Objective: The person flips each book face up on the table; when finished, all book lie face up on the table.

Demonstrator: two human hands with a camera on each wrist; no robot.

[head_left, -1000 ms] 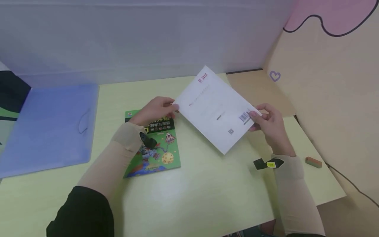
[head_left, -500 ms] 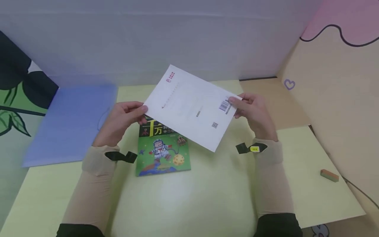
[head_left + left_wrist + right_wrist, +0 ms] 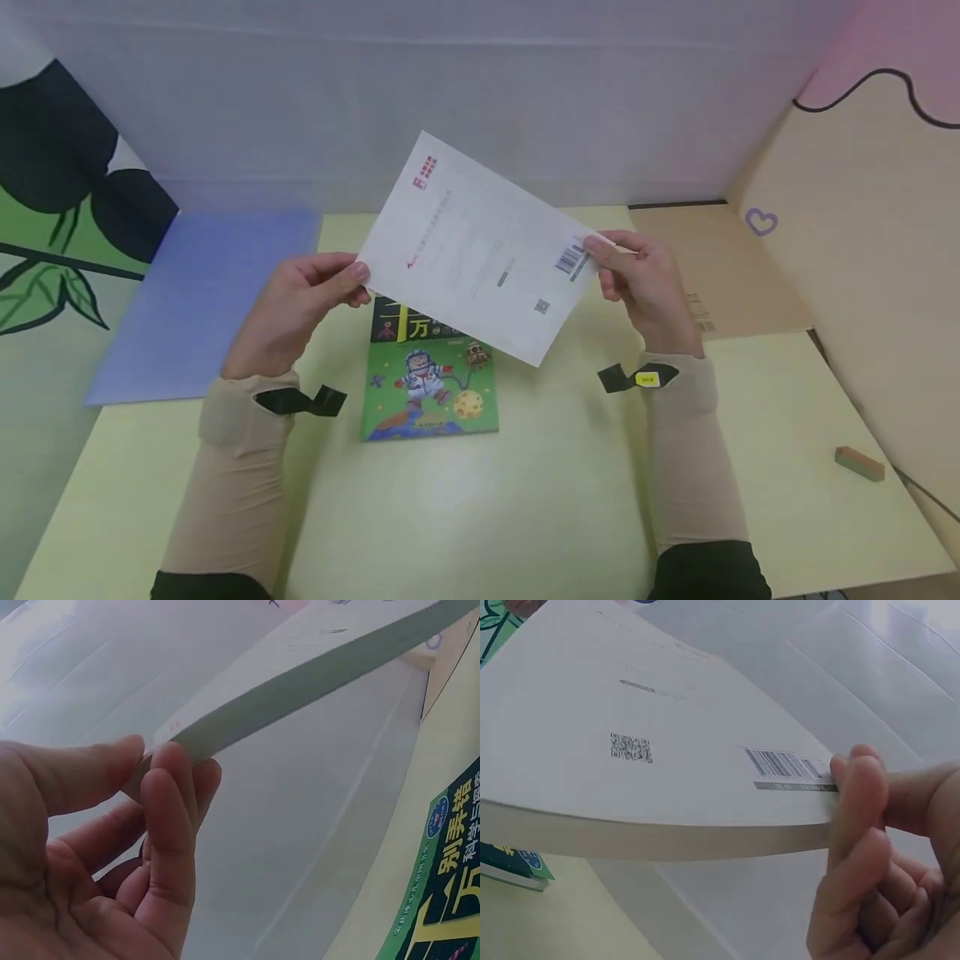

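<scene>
A white book (image 3: pixel 480 250) with a barcode and a small red logo hangs tilted above the table, back cover facing up. My left hand (image 3: pixel 303 300) pinches its left edge between thumb and fingers (image 3: pixel 169 802). My right hand (image 3: pixel 637 279) pinches the right edge by the barcode (image 3: pixel 784 765), thumb on top. The white book (image 3: pixel 630 772) shows a thick page edge in the right wrist view. Beneath it on the yellow-green table (image 3: pixel 525 500) lies a green book (image 3: pixel 431 379) with an astronaut on its cover, also seen as the green book (image 3: pixel 442 885) from the left wrist.
A blue folder (image 3: pixel 202 296) lies flat at the table's back left. A brown cardboard sheet (image 3: pixel 712 267) sits at the back right. A small brown-green eraser (image 3: pixel 859 463) rests near the right edge. White wall panels rise behind the table.
Both hands have carried the white book leftward and lifted it higher, over the green book. The view has shifted left as well.
</scene>
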